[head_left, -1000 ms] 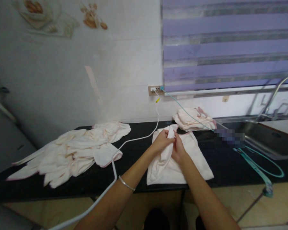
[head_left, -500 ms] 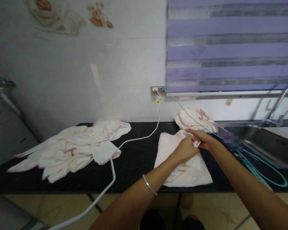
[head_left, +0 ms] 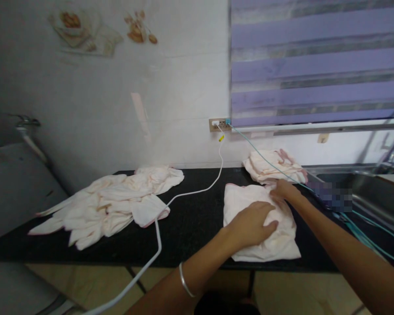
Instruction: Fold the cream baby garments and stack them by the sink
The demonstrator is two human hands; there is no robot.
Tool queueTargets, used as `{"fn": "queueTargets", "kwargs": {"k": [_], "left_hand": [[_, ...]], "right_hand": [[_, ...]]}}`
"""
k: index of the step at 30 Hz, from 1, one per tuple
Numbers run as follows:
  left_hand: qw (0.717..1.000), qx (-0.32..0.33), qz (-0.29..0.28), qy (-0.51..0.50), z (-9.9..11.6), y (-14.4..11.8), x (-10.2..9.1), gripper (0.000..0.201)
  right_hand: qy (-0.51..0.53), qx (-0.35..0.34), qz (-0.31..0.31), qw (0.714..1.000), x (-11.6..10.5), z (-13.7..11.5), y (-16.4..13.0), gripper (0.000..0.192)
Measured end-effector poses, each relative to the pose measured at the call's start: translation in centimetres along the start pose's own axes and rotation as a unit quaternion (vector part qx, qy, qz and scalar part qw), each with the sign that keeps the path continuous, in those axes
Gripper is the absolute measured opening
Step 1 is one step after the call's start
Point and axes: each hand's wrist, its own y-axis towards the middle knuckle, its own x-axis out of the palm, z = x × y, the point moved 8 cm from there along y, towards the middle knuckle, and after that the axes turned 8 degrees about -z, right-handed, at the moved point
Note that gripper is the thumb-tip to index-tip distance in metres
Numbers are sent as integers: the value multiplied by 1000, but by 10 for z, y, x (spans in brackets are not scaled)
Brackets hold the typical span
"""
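Head view: both hands, left (head_left: 251, 226), right (head_left: 284, 191), flat on folded cloth (head_left: 239, 201).

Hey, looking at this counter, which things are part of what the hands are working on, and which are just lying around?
In hand:
left hand
right hand
folded cloth, pressed flat under both hands
folded stack
unfolded cloth heap

Lying about:
white cable
teal cable
wall socket
sink

A home kitchen: black counter (head_left: 190, 227), steel sink (head_left: 374, 192), tiled wall (head_left: 118, 96).
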Motion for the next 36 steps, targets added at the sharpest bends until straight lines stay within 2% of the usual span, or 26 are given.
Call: {"fn": "queueTargets", "kwargs": {"k": [2, 3, 5, 7, 10, 13, 16, 20, 24, 26, 29, 31, 33, 36], "left_hand": [[999, -17, -3, 32, -19, -17, -1, 54], [998, -16, -20, 49, -26, -26, 4, 57], [994, 1, -70, 82, -34, -44, 18, 61], [990, 6, -95, 102, -38, -61, 30, 61], [989, 8, -103, 107, -37, -76, 37, 63], [990, 1, -95, 107, -36, -79, 37, 64], [991, -11, -78, 109, -37, -78, 37, 62], [992, -35, -65, 100, -32, -81, 40, 61], [991, -55, -88, 83, -17, -87, 42, 62], [992, -45, -90, 71, -9, -83, 35, 60], [998, -23, -29, 58, -3, -66, 9, 53], [997, -33, 27, 68, -12, -48, -10, 51], [991, -74, 72, 88, -29, -32, -21, 53], [971, -187, 84, 120, -65, -21, -11, 58]], "right_hand": [[-35, -7, 26, 999, 3, -4, -13, 47], [-58, -35, 40, 997, 7, -11, -23, 54], [-99, -144, 51, 983, 22, -30, -51, 61], [-108, -254, 10, 961, 47, -41, -84, 60], [-121, -311, -64, 940, 73, -32, -124, 58], [-122, -321, -96, 934, 74, -16, -142, 61], [-115, -325, -107, 933, 67, -9, -145, 63], [-106, -323, -112, 934, 63, -11, -141, 63], [-96, -320, -149, 931, 66, -14, -138, 64], [-82, -305, -162, 935, 64, -14, -136, 63], [-58, -287, -149, 944, 54, -21, -133, 65], [-52, -287, -108, 950, 43, -32, -130, 66], [-56, -292, -55, 953, 36, -45, -127, 65], [-96, -270, -22, 958, 44, -59, -123, 62]]}}
